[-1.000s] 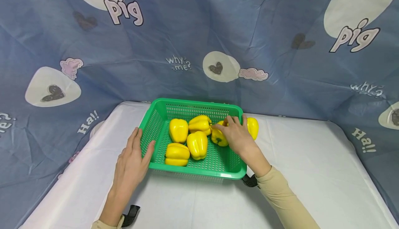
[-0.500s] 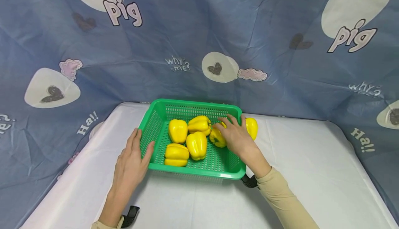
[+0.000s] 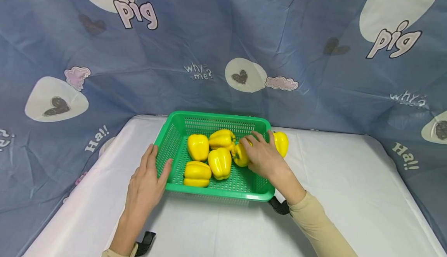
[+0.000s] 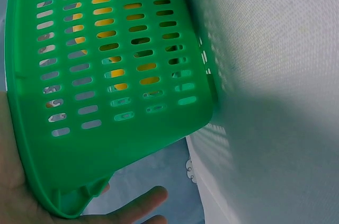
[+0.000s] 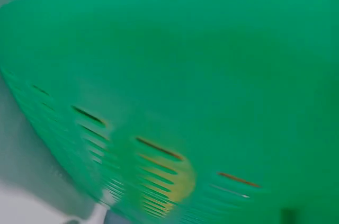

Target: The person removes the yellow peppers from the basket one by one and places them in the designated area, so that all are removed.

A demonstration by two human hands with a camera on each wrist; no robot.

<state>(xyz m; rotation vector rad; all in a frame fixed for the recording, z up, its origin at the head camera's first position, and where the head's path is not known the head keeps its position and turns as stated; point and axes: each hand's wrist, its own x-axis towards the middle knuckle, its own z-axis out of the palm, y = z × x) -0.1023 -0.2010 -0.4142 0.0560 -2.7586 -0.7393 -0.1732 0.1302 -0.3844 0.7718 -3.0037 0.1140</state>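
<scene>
A green plastic basket (image 3: 223, 195) with slotted walls holds several yellow bell peppers (image 3: 220, 164). My left hand (image 3: 146, 183) rests against the left rim with its fingers straight, thumb on the inner side. In the left wrist view, straight fingers (image 4: 143, 203) show past the basket's corner. Over the right side of the basket, my right hand (image 3: 263, 154) curls its fingers round a bell pepper (image 3: 240, 156) whose stem end faces left; the hand covers the rest of it. Green basket wall (image 5: 212, 75) fills most of the right wrist view, hiding that hand.
Just outside the right rim, one more yellow bell pepper (image 3: 281, 144) lies on the white tablecloth (image 3: 349, 179). A blue printed cloth (image 3: 209, 35) hangs behind the table. Dark wrist straps (image 3: 144, 243) sit below both hands.
The pepper under my right hand has shifted slightly left and turned, its stem end swinging from the front toward the left. My left hand has stayed at the rim.
</scene>
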